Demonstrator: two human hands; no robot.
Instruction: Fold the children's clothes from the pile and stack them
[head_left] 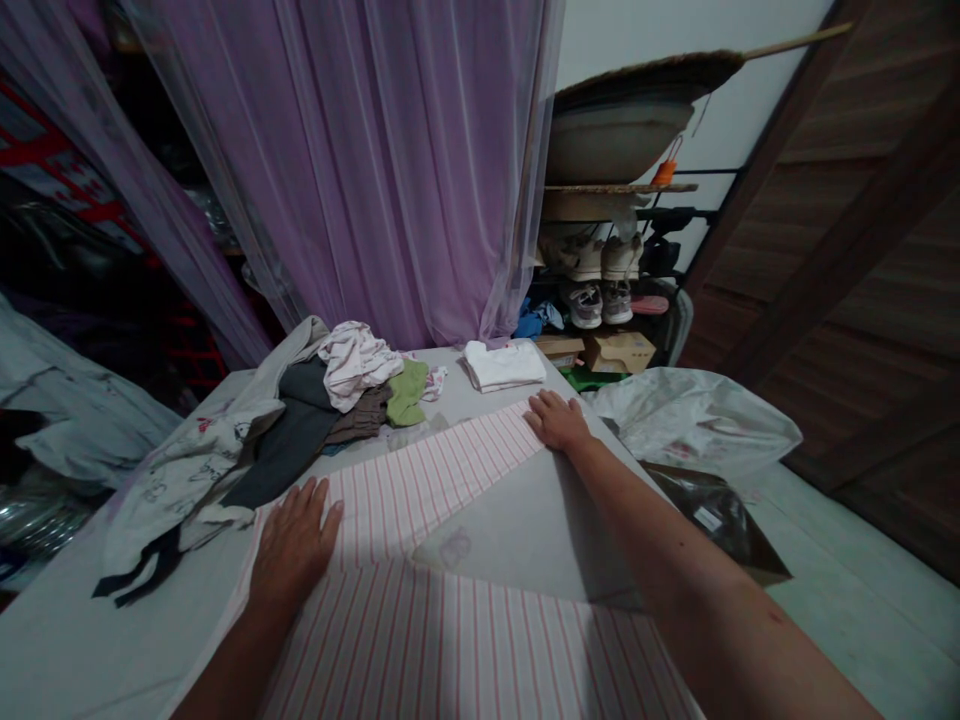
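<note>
Pink-striped cloth [442,640] beside piled clothes [315,420]

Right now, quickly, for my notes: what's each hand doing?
Left hand: open, flat on the striped cloth, not gripping.
Right hand: open, resting flat at the cloth's edge, not gripping.

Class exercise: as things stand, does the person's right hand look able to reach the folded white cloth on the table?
Probably yes. The right hand lies flat on the far edge of the pink-striped white fabric, and the folded white cloth sits just beyond it, with only grey tabletop showing between them.
</note>
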